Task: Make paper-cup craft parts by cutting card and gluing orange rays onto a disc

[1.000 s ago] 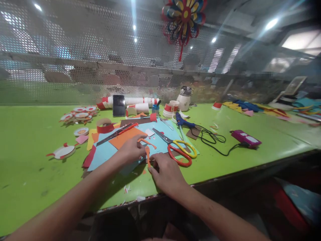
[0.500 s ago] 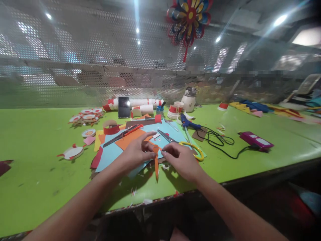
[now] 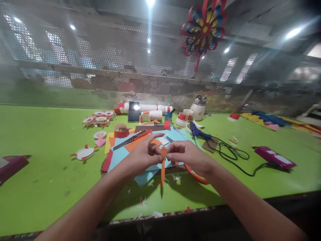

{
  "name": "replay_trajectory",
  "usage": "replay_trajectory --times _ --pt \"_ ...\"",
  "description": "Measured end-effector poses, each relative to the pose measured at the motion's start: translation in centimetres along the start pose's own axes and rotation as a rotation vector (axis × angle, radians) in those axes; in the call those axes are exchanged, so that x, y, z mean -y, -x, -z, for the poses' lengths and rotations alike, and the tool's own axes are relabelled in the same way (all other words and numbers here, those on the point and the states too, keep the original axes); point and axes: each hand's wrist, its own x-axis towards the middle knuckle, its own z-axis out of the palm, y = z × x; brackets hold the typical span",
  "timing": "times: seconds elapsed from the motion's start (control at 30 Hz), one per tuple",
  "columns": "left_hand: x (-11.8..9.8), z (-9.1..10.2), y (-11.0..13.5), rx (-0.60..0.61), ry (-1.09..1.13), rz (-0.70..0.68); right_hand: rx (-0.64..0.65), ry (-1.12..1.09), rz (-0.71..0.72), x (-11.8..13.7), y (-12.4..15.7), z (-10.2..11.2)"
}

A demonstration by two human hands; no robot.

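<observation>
Your left hand [image 3: 146, 151] grasps the orange cutout [image 3: 163, 169] between thumb and fingers, just below its round end. Your right hand [image 3: 189, 154] has thumb and forefinger drawn close at the cutout's right edge; whether they grip it or only touch it, you cannot be told from this view. The cutout stands upright between both hands, round end up, its narrow tail hanging over the near part of the table [image 3: 55, 140]. Small dark marks show on the round end.

Blue paper [image 3: 147, 176] lies beyond it; scissors [image 3: 197, 175] lie partly hidden behind your right hand; the glue gun [image 3: 200, 133] lies farther right.

Step in hand, as judged: fingertip adjustment of the cutout. The next move calls for a light, steady pinch, since thin paper would crease readily.
</observation>
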Motion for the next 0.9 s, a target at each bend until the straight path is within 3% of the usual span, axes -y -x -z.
replay_trajectory --times 0.5,0.77,0.9 --pt "0.5 0.3 -0.5 -0.127 0.022 0.023 0.037 -0.046 0.008 -0.3 -2.6 1.0" --pt "0.8 0.9 -1.3 -0.289 0.081 0.044 -0.105 -0.169 0.065 -1.3 -4.4 2.6" --pt "0.5 1.2 -1.2 -0.425 0.029 -0.051 -0.151 -0.243 0.042 -2.6 -4.6 2.9"
